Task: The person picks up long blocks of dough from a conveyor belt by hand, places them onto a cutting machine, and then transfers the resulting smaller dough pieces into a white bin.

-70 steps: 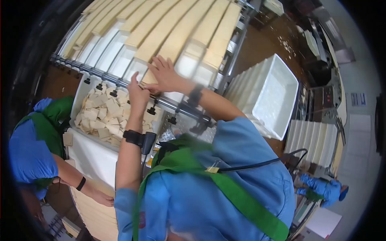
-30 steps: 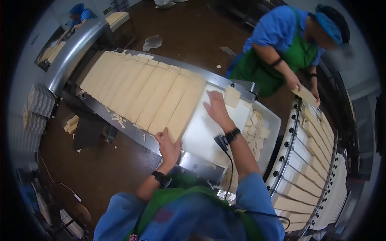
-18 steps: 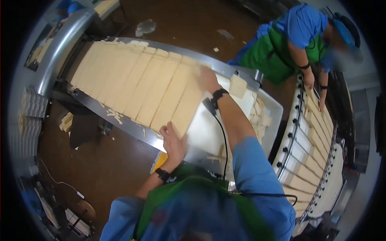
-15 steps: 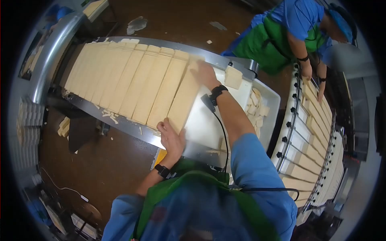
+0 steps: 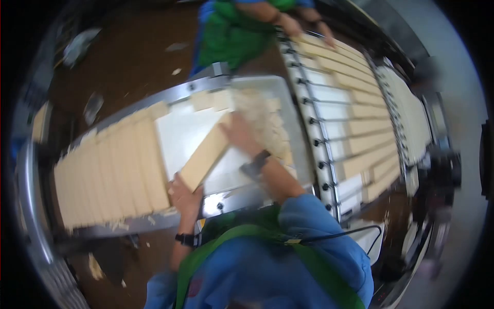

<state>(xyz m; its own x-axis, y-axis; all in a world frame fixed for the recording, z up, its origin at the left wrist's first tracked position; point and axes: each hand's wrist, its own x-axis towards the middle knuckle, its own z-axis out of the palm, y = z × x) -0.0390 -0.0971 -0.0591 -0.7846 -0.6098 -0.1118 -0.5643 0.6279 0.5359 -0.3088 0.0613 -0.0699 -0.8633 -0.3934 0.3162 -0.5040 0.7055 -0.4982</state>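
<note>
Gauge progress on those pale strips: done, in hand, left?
Partway, seemingly. Looks done: racked strips lie between rods at right. In hand: one strip, between left hand and right hand, over the white surface. Left, apparently: the packed row at left. White stretches show among the rods; whether they need filling, I can't tell.

The pale yellow strip (image 5: 206, 157), long and straight-edged (one piece or a stack, the blur hides which), slants above the white surface (image 5: 180, 131), its near end in the left hand (image 5: 186, 198), its far end in the right hand (image 5: 239, 135), apart from the row of strips (image 5: 110, 172).
</note>
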